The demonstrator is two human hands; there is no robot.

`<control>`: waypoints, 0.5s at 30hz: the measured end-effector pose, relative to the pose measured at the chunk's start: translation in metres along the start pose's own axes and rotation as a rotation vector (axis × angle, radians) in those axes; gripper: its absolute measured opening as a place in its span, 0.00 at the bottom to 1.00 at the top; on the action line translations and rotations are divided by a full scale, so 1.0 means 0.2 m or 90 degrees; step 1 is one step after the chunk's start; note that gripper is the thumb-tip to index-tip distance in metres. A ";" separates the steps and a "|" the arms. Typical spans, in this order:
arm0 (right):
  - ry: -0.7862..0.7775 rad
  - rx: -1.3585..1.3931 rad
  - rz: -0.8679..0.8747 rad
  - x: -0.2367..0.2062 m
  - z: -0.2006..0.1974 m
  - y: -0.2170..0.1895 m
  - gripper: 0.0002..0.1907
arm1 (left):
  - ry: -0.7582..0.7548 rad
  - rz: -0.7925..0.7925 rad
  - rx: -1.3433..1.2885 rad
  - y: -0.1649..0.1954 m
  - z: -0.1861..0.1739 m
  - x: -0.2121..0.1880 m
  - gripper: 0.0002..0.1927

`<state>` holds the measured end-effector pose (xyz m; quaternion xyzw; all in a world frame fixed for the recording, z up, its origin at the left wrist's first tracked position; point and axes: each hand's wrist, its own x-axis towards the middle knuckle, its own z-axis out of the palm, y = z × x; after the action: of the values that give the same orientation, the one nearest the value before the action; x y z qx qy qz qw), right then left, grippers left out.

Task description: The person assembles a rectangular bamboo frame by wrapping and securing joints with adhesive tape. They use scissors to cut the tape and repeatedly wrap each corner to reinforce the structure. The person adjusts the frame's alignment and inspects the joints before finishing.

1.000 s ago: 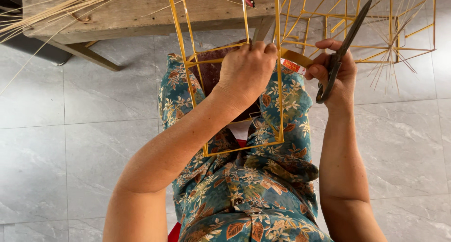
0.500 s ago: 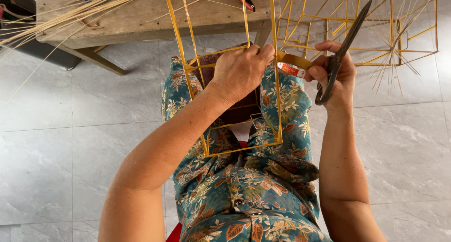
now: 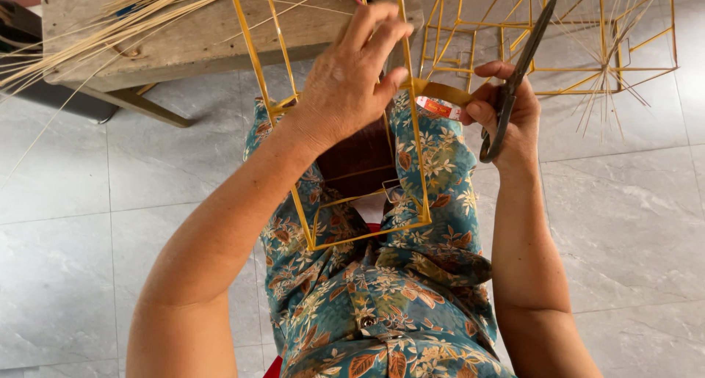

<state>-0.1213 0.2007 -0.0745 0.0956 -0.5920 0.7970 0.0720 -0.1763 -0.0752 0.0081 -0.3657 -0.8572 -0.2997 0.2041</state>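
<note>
1. Fingers of my left hand (image 3: 351, 84) are curled around one upright stick of the yellow bamboo frame (image 3: 411, 165), thumb pressing against it where a strip of tan tape (image 3: 444, 93) meets the stick. Grip is closed, not spread.
2. Frame stands over my lap, its lower rectangle lying against my floral blue clothing (image 3: 382, 304); its upper sticks run out of view at the top.
3. My right hand (image 3: 510, 117) holds dark scissors (image 3: 518, 73), fingers through the handle loop, blades pointing up and away. Whether the blades are parted I cannot tell; they look together.
4. Same hand also pinches the tape roll (image 3: 433, 106) between thumb and forefinger, just beside the frame stick, the strip stretched from roll to stick.
5. Wooden bench (image 3: 205, 37) ahead, with thin bamboo strips (image 3: 95, 33) lying loose across it and overhanging its left end.
6. Further finished frames (image 3: 602, 48) rest on the grey tiled floor (image 3: 624, 216) to the right, beyond the scissors.
</note>
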 end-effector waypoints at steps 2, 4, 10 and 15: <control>0.006 0.004 0.000 0.01 -0.01 0.00 0.26 | 0.009 0.114 0.068 0.00 -0.01 0.10 0.20; 0.004 0.010 0.001 0.01 -0.01 0.00 0.27 | -0.061 0.183 0.103 0.00 0.02 0.23 0.17; 0.034 -0.028 -0.018 0.05 -0.02 -0.01 0.30 | -0.627 0.015 0.289 0.07 0.14 0.48 0.09; 0.034 -0.102 -0.065 -0.01 -0.05 -0.04 0.42 | -0.646 -0.005 0.280 0.06 0.21 0.62 0.15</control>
<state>-0.1175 0.2121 -0.0706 0.0987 -0.6459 0.7447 0.1357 -0.2535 0.0220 0.0525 -0.4095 -0.8918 0.0997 -0.1643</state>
